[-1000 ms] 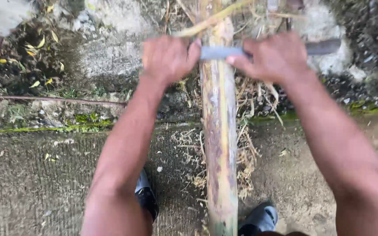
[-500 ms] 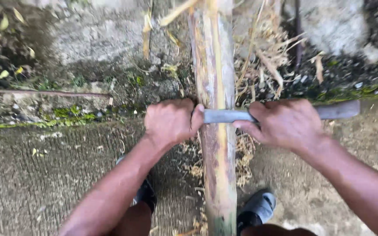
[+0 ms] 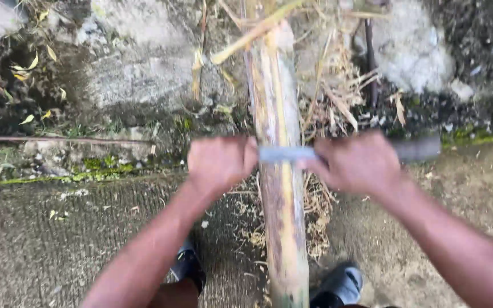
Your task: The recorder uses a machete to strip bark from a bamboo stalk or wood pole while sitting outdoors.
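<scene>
Rough concrete ground (image 3: pixel 41 245) underfoot, mossy edge, dirt and dead leaves beyond, dry shavings (image 3: pixel 315 217) piled around the work. Long bamboo pole (image 3: pixel 281 171) running straight away from the body, near end down between two dark shoes (image 3: pixel 188 268), far end up among the litter. Flat metal blade (image 3: pixel 286 153) laid crosswise on the pole, roughly halfway along what shows. Left hand (image 3: pixel 221 162) closed tight around the blade's left end, just beside the pole. Right hand (image 3: pixel 356 162) also fisted shut on the right side, with a dark stub of the tool (image 3: pixel 420 148) sticking out past the knuckles.

Risk-wise: looks like a pull-toward-the-body setup, so a slip off the rounded, streaky skin could send the edge toward knees or feet. Blade catching on a node and jerking free, same story. Left fist apparently gripping bare metal, can't tell if dull there, so a twist might cut the palm. Pole not clamped, might roll.
</scene>
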